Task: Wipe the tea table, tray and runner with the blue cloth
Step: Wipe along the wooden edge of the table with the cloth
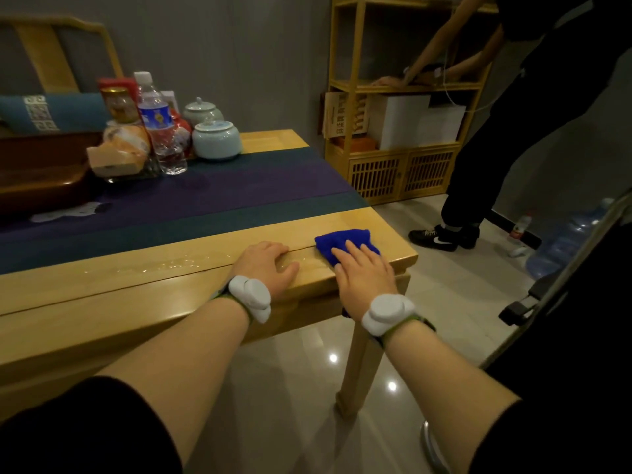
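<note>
The folded blue cloth [343,242] lies on the tabletop [393,258] near its lower-right corner, with the right hand [362,275] pressing it flat, fingers straight. The left hand [265,265] rests released just beside it, palm down. Wiping the wood looks underway; a wet sheen [178,263] to the left likely needs the next stroke, then the runner [205,200] and the tray [41,172] at left.

A white Nike swoosh marks the black shoe [441,236] beside the shelf [347,97]; other labels are too blurred to read.
</note>
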